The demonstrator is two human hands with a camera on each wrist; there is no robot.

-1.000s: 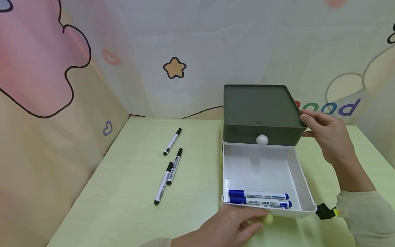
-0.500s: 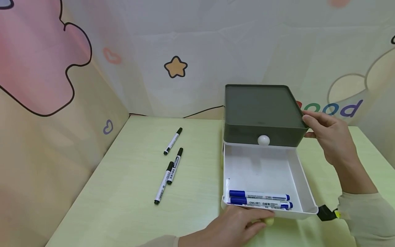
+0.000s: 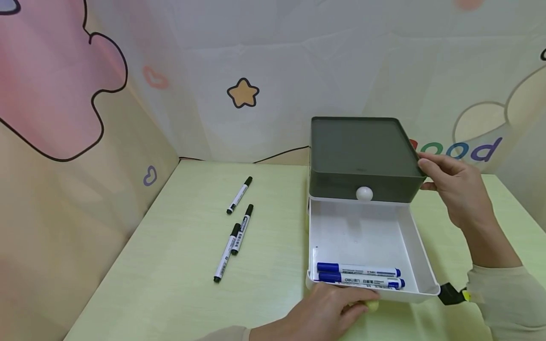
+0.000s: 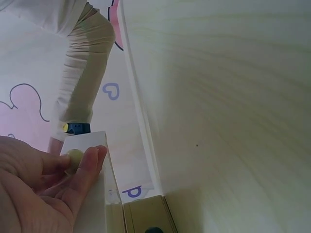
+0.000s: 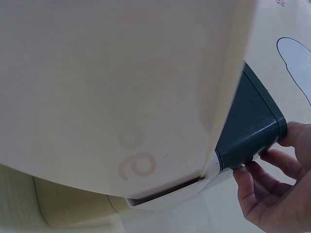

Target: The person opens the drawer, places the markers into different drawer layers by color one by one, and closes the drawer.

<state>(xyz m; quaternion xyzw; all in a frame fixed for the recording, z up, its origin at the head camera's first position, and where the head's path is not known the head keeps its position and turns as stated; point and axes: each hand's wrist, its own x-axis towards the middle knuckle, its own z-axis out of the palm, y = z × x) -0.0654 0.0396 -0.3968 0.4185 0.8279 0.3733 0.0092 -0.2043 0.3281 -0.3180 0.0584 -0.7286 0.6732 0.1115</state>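
A desktop drawer box has a dark green upper drawer (image 3: 367, 156) with a white knob (image 3: 364, 193). Below it, a white drawer (image 3: 358, 227) is pulled far out. Blue-capped whiteboard markers (image 3: 358, 271) lie along the inside of its front. My left hand (image 3: 326, 308) pinches the pale yellow knob (image 4: 74, 161) on that drawer's front between thumb and fingers. My right hand (image 3: 462, 192) grips the upper drawer's right front corner, thumb at the top rim and fingers against the side; in the right wrist view these fingers (image 5: 245, 187) touch the dark side wall.
On the table left of the box lie several black-capped markers, one by itself (image 3: 239, 195) and two touching (image 3: 226, 255). A printed cloth (image 3: 239, 128) hangs behind and at the sides. A thin black cord (image 3: 279, 154) runs behind the box. A black strap piece (image 3: 450, 293) shows by my right sleeve.
My left fingers have shifted slightly to the right over the yellow knob since a second ago. The drawer, the markers and my right hand keep their places, while the head view has shifted slightly.
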